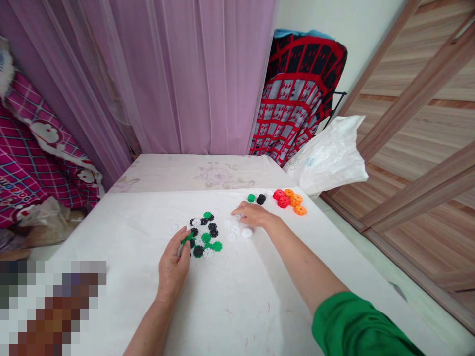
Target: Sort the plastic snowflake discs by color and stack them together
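White notched discs (233, 233) are lying by our right hand (253, 215), right of the mixed disc pile (206, 238); our left hand (176, 259) is touching a green disc (188, 238) at the pile's left edge (whether either hand is gripping anything, we cannot tell).

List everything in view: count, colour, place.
Table: one, white-covered, centre.
Mixed discs: many, black, green, white, mid-table.
White discs: several, white, beside those.
Far discs: few, green, black, back-right.
Red discs: several, red, far right.
Orange discs: several, orange, beside red.
Curtain: at least one, purple, behind.
Blanket: one, red-black, back right.
Wall: one, pale, back.
Bag: one, white, right.
Wooden doors: uncounted, brown, right.
Plaid fabric: one, pink, left.
Left hand: one, at mixed discs.
Right hand: one, at white discs.
Sleeve: one, green, right arm.
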